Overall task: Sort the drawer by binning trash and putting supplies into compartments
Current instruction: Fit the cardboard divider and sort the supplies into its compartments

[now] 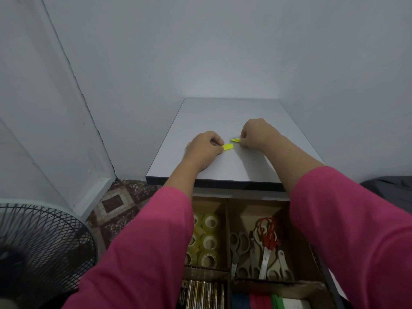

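Black mesh fan (pixel 42 248) sits low at the left, by a patterned rug (pixel 121 206) and a pale wall w/ a slanted crack. Dark grey fabric (pixel 388 188) shows at the right edge. Both pink sleeves (pixel 142 248) cross above the open drawer (pixel 325 270) and hide parts of it, esp. its left and right sides.

Drawer sits under the counter (pixel 234 117), split by cardboard dividers. Back-left compartment: clear tape rolls (pixel 209 241), stacked close. Back-right: several scissors (pixel 265 253), one pair red-handled, rest pale. Front-left: batteries (pixel 202 293) lying side by side. Front-right: flat blue, red and green items (pixel 263 301), can't tell what.

On the counter, left hand (pixel 204 148) has curled fingers pinching one yellow paper scrap (pixel 228 147), which lies flat on the top. Right hand (pixel 254 134), fingers also curled, pinches a second yellow scrap (pixel 235 140) just beside the first; can't tell if the two touch.
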Demonstrator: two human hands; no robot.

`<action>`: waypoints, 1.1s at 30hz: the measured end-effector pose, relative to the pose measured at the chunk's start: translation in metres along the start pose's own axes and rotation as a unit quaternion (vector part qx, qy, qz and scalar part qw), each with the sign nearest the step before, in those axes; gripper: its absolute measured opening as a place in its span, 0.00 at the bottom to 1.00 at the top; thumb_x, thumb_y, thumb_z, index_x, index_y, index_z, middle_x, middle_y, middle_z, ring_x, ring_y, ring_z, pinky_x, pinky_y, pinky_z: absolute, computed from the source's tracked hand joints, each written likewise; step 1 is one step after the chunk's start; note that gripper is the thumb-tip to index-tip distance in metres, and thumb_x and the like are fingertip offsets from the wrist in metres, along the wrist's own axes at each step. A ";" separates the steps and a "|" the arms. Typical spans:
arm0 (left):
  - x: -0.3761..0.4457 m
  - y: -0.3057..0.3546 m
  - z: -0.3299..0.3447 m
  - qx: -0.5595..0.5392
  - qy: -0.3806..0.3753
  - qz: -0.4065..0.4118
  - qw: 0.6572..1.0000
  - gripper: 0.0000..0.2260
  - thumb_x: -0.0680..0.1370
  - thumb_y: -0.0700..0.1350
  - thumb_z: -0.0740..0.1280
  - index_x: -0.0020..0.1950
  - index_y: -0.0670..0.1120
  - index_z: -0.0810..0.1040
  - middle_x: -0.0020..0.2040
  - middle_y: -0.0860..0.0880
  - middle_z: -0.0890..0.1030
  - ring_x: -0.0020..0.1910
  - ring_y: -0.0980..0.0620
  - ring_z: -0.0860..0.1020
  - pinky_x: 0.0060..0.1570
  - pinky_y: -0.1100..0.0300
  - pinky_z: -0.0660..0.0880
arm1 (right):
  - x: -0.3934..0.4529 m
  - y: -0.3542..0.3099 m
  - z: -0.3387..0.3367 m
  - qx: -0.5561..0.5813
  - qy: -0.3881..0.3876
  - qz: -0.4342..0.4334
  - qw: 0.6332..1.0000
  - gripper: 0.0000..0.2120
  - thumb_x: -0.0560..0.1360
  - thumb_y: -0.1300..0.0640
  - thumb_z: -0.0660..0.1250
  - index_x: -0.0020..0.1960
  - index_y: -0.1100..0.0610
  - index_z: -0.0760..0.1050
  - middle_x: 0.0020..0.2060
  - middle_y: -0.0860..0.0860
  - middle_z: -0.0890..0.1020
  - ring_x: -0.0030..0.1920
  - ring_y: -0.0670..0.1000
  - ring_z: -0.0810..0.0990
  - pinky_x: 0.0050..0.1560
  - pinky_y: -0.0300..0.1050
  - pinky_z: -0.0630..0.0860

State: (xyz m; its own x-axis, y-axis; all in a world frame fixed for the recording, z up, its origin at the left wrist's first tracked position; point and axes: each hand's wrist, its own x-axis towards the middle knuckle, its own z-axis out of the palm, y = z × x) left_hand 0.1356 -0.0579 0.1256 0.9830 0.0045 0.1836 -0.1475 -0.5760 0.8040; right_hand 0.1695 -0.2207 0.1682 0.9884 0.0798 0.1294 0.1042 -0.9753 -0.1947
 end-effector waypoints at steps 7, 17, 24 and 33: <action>-0.002 -0.004 -0.001 -0.027 0.001 -0.008 1.000 0.06 0.71 0.42 0.70 0.39 0.54 0.79 0.35 0.56 0.77 0.41 0.52 0.77 0.55 0.47 0.76 | -0.019 0.004 0.029 0.020 0.110 0.014 0.994 0.08 0.74 0.63 0.59 0.45 0.65 0.77 0.40 0.60 0.75 0.44 0.61 0.74 0.38 0.46 0.65; -0.065 0.009 -0.009 -0.022 -0.065 0.030 0.997 0.08 0.73 0.43 0.71 0.40 0.58 0.82 0.41 0.58 0.81 0.43 0.55 0.78 0.50 0.56 0.76 | -0.143 0.017 0.015 0.285 0.102 -0.002 0.953 0.06 0.77 0.56 0.66 0.48 0.54 0.81 0.41 0.46 0.81 0.41 0.44 0.77 0.41 0.35 0.69; -0.191 0.004 -0.011 -0.212 -0.092 0.003 0.973 0.08 0.75 0.37 0.70 0.47 0.50 0.84 0.44 0.52 0.84 0.45 0.56 0.81 0.46 0.64 0.77 | -0.293 0.045 0.020 0.223 -0.021 0.136 0.965 0.04 0.76 0.51 0.67 0.47 0.46 0.81 0.40 0.43 0.82 0.39 0.42 0.80 0.41 0.42 0.80; -0.228 -0.021 0.006 -0.240 -0.119 -0.032 0.963 0.11 0.75 0.35 0.68 0.46 0.51 0.84 0.45 0.51 0.85 0.44 0.58 0.80 0.48 0.66 0.76 | -0.328 0.043 0.078 -0.026 -0.162 0.176 0.971 0.07 0.75 0.62 0.60 0.44 0.60 0.77 0.43 0.54 0.81 0.47 0.55 0.81 0.41 0.43 0.74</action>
State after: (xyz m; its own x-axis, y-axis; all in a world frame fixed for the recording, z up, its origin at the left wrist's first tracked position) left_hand -0.0845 -0.0518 0.0641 0.9808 -0.1918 0.0359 -0.0627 -0.1357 0.9888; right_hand -0.1417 -0.2728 0.0417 0.9455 -0.2080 -0.2504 -0.2436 -0.9623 -0.1206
